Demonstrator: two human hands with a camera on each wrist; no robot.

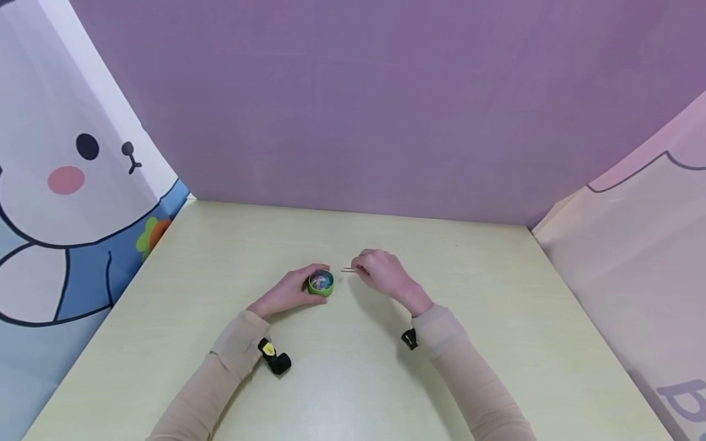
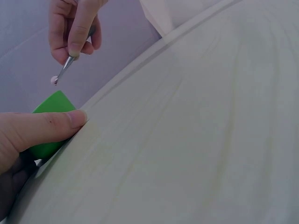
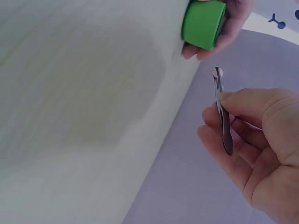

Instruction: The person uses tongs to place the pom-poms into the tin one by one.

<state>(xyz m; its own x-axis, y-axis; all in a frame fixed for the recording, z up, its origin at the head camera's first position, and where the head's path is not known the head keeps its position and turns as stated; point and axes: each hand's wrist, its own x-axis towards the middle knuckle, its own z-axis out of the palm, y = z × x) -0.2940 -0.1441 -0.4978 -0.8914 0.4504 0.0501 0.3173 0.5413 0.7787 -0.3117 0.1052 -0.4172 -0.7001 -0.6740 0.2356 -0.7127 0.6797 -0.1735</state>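
My left hand [image 1: 289, 290] grips a small green round container [image 1: 322, 294] at the tabletop, thumb on one side and fingers on the other. Inside it, mixed pink, blue and white bits [image 1: 320, 282] show from above, too small to identify. To its right, my right hand [image 1: 382, 271] pinches metal tweezers [image 3: 225, 123] between thumb and fingers. Their tips are closed on a small, pale pink roundish piece [image 2: 53, 80], held in the air just off the container. The left wrist view shows the container's green side [image 2: 56, 102] under my thumb; its inside is hidden there.
A pale wood-look table [image 1: 342, 380] lies under both hands. A plain purple wall panel [image 1: 364, 110] rises along the far edge. Printed panels with cartoon figures stand at the left [image 1: 83, 263] and right [image 1: 623, 263]. Black wrist cameras [image 1: 278, 362] hang at both sleeves.
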